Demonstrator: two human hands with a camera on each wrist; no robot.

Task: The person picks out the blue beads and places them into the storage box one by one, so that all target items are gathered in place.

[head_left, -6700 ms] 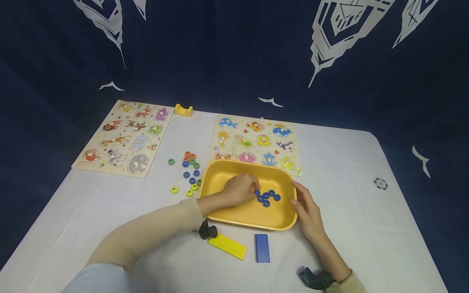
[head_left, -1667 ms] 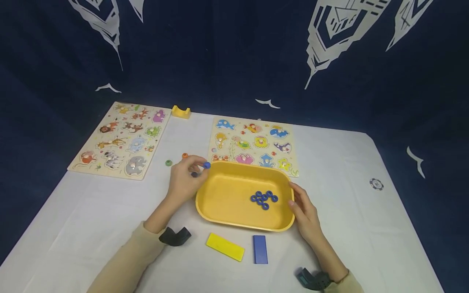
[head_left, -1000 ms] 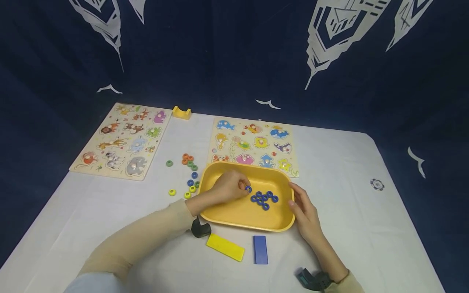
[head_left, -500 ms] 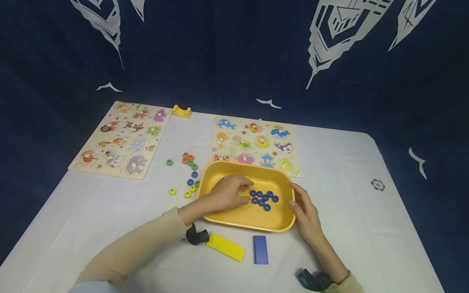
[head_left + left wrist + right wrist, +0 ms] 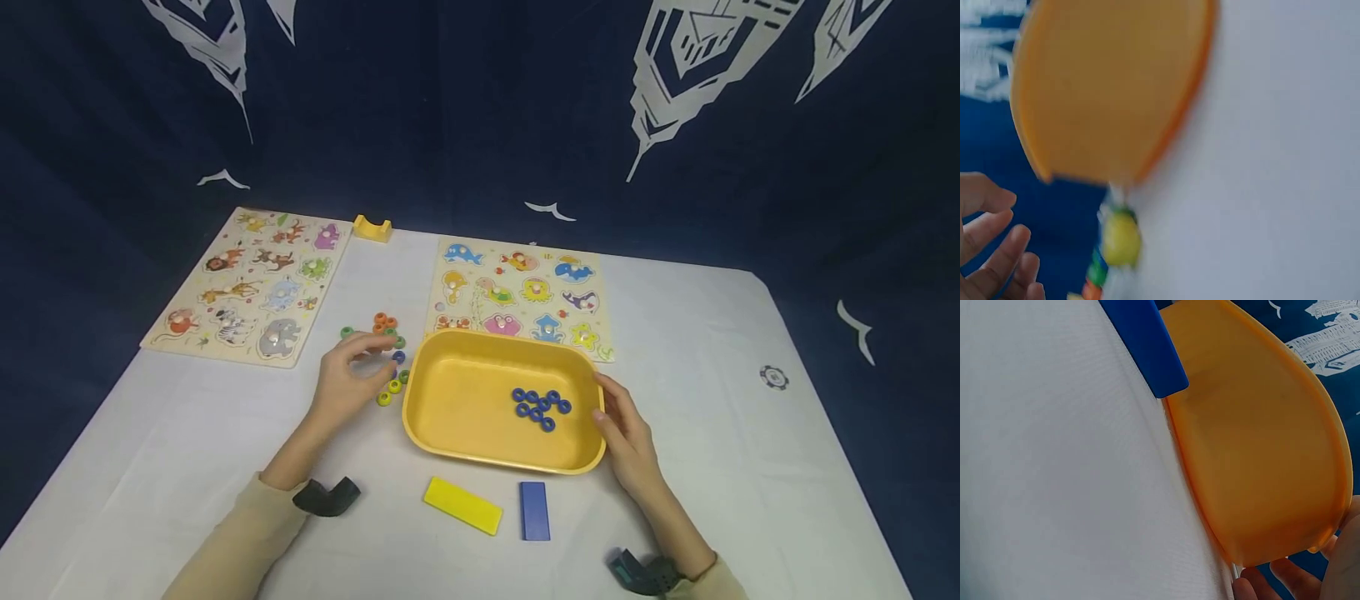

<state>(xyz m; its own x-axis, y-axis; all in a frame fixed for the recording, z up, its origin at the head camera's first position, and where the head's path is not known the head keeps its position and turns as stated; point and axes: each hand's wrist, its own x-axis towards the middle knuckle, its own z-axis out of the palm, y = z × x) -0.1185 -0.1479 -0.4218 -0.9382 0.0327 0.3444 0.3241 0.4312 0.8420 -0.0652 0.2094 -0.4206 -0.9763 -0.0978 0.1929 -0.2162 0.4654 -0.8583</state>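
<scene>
A yellow tray stands mid-table, with several blue beads grouped toward its right side. My left hand hovers over the loose beads left of the tray, thumb and fingers apart, holding nothing. Near its fingertips lie a blue bead, yellow beads, green beads and orange beads; the hand partly hides the group. At the tray's right end my right hand grips the rim, thumb over the edge. In the right wrist view, fingers lie along the tray's outer wall.
In front of the tray lie a yellow block and a blue block. Behind it is a sea-animal puzzle board. Another animal puzzle board lies far left, beside a notched yellow block.
My left hand lowered a blue bead into the tray, let it go, and moved left to the loose beads. Fewer blue beads lie outside than before. My right hand stays on the rim.
</scene>
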